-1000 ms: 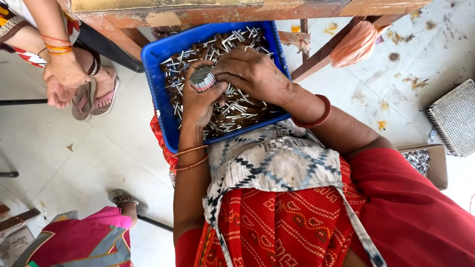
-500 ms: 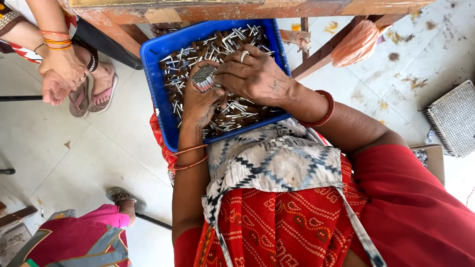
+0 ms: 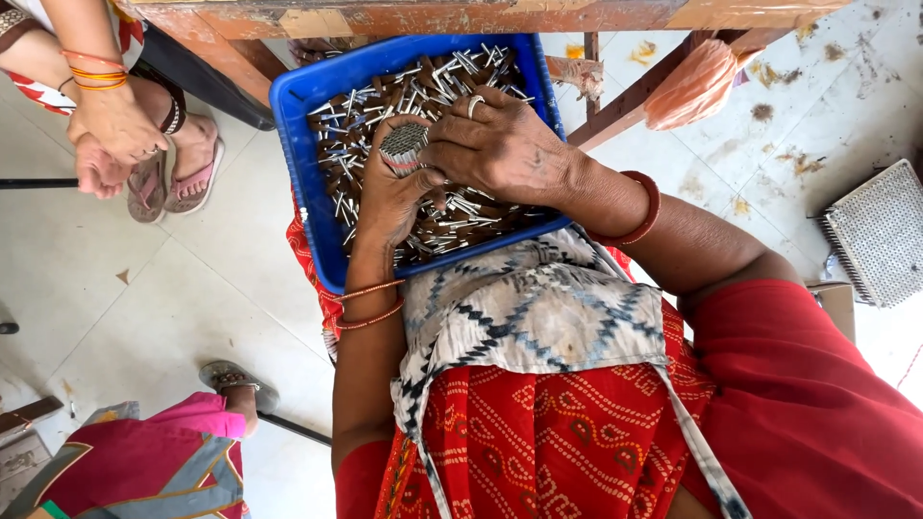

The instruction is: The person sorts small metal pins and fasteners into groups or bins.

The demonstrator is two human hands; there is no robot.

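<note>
- Left hand (image 3: 389, 197) clenched round a tight bundle of thin metal-tipped brown pins (image 3: 402, 146); grip wraps the lower part, tips stick out on top.
- Right hand (image 3: 500, 144) rests fingers on the bundle's side, thumb side toward it; whether it pinches loose pins underneath cannot be told, palm faces down and hides it.
- Change vs a second ago: right hand has slid off the loose pile and closed in beside the bundle; the left hand sits a touch higher in the tray, same hold. Reads as another few pins being pressed into the bundle — judgement only.
- Bundle axis: long axis roughly upright, leaning slightly away from the person, silvery ends pointing up at the camera, so it shows mostly end-on.
- Bundle location: above the middle of the blue rectangular plastic tray (image 3: 298, 144), held over the loose heap of matching pins (image 3: 452, 72), which lie crisscross in every direction.
- Tray sits on the person's lap, on a grey-and-white patterned cloth (image 3: 538, 308) over red printed fabric.
- Red bangle (image 3: 646, 207) on right wrist; thin bangles on left wrist.
- Outward: worn wooden tabletop edge (image 3: 461, 14) beyond the tray; another person's hand with orange bangles (image 3: 115, 120) upper left; perforated metal block (image 3: 880, 231) on the floor at right.
</note>
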